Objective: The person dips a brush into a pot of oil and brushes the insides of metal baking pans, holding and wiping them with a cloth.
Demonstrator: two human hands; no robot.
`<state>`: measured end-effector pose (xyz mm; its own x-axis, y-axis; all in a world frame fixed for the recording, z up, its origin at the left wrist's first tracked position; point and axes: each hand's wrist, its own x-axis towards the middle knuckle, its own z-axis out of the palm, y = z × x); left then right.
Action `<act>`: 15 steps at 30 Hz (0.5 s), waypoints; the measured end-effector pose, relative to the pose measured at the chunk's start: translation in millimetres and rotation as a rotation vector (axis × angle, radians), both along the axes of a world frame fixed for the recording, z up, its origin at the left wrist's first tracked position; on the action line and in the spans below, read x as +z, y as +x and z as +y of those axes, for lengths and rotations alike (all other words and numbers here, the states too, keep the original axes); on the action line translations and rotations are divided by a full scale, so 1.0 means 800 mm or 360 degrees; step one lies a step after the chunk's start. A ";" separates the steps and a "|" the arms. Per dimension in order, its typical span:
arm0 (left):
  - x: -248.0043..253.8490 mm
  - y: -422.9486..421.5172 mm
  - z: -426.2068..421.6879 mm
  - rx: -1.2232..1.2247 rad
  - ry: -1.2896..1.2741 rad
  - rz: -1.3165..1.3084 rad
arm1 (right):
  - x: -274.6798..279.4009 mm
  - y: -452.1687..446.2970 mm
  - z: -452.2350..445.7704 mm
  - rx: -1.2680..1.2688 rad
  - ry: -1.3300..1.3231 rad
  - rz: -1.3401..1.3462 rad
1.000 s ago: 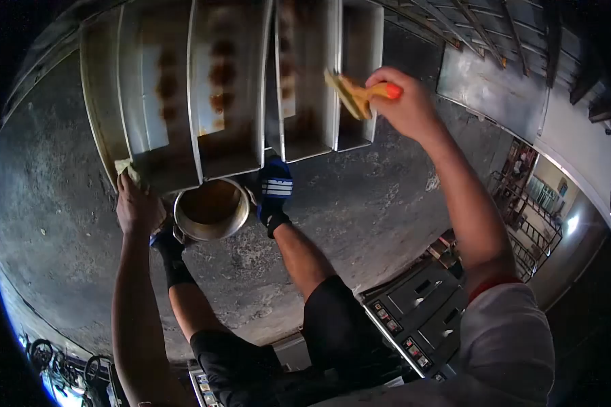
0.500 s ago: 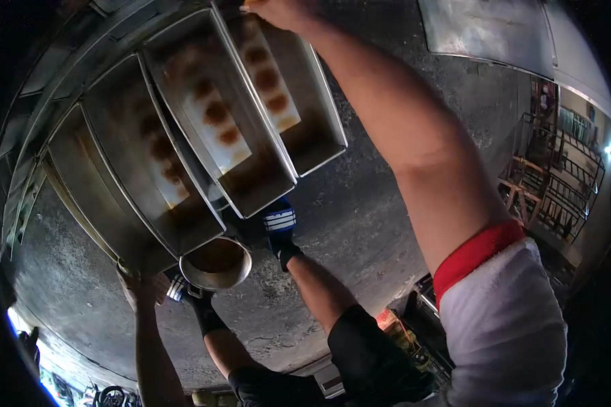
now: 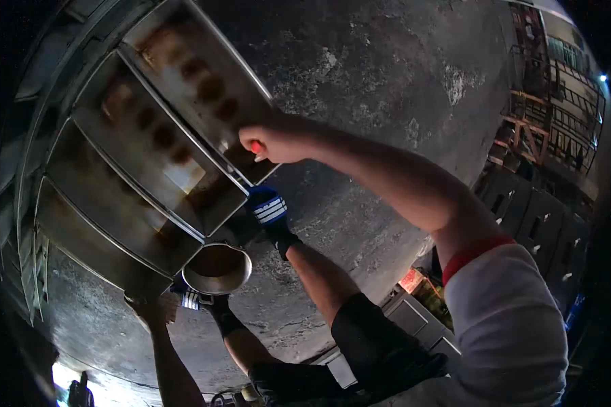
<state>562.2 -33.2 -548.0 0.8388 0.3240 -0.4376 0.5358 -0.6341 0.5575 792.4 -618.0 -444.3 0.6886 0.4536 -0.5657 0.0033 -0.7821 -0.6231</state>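
Several long, open metal trays lie side by side at the left, brown blotches on their inner faces. My right hand is closed in a fist over the near end of the rightmost tray. It grips a small tool with a red-orange handle end; the rest of the tool is hidden. My left hand is at the near corner of the leftmost trays, its fingers partly hidden and dark around the metal edge. A round metal bowl with brown contents stands just below the trays, between my feet.
My feet in blue slippers with white stripes stand on a rough grey concrete floor. Metal frames and racks stand at the far right. A dark cabinet is nearer on that side. Metal framework runs along the left.
My right hand has come from the far end of the trays back to the near end, still closed on the red-orange handle. The view has shifted, so the trays appear further left.
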 end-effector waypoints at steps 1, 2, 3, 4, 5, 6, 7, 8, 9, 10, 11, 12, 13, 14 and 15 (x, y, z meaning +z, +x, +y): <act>-0.004 0.000 0.013 -0.0009 -0.0049 -0.0018 | -0.009 -0.014 -0.002 -0.0135 0.0127 -0.0042; -0.003 0.003 0.020 -0.0018 -0.0099 -0.0036 | 0.014 -0.011 0.004 -0.0333 0.0091 -0.0070; 0.000 0.001 0.029 -0.0043 -0.0076 -0.0043 | 0.038 -0.013 0.015 -0.0524 0.0062 -0.0088; 0.010 0.001 0.031 -0.0075 -0.0056 -0.0040 | 0.045 -0.026 0.029 -0.0568 0.0057 -0.0081; 0.015 0.000 0.024 -0.0099 -0.0048 -0.0041 | 0.047 -0.034 0.045 -0.1023 0.0229 -0.0277; 0.015 0.001 0.012 -0.0122 -0.0047 -0.0049 | 0.045 -0.038 0.058 -0.1470 0.0394 -0.0493; 0.016 0.007 0.000 -0.0155 -0.0046 -0.0055 | 0.016 -0.055 0.067 -0.1386 0.0440 -0.0781; 0.020 0.012 -0.011 -0.0200 -0.0060 -0.0053 | 0.004 -0.060 0.075 -0.1472 0.0264 -0.0515; 0.022 0.019 -0.008 -0.0211 -0.0043 -0.0052 | -0.001 -0.064 0.080 -0.1550 0.0107 -0.0238; 0.019 0.020 -0.002 -0.0210 -0.0047 -0.0050 | 0.003 -0.054 0.073 -0.1517 0.0255 -0.0121; 0.019 0.019 0.003 -0.0196 -0.0047 -0.0050 | 0.014 -0.046 0.079 -0.1525 0.0270 -0.0117; 0.019 0.015 0.009 -0.0182 -0.0042 -0.0036 | 0.029 -0.043 0.090 -0.1611 0.0509 -0.0392; 0.018 0.014 0.012 -0.0172 -0.0050 -0.0030 | 0.040 -0.047 0.098 -0.1698 0.0728 -0.0680; 0.011 0.013 0.015 -0.0157 -0.0078 -0.0022 | 0.033 -0.053 0.105 -0.1703 0.0737 -0.0526; 0.006 0.011 0.018 -0.0128 -0.0111 -0.0027 | 0.003 -0.057 0.110 -0.1702 0.0518 -0.0408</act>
<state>571.4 -18.6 -543.3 0.8683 0.2246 -0.4423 0.4749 -0.6343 0.6101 746.6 -529.8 -441.6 0.8878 -0.3344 -0.3164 -0.4102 -0.2629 -0.8733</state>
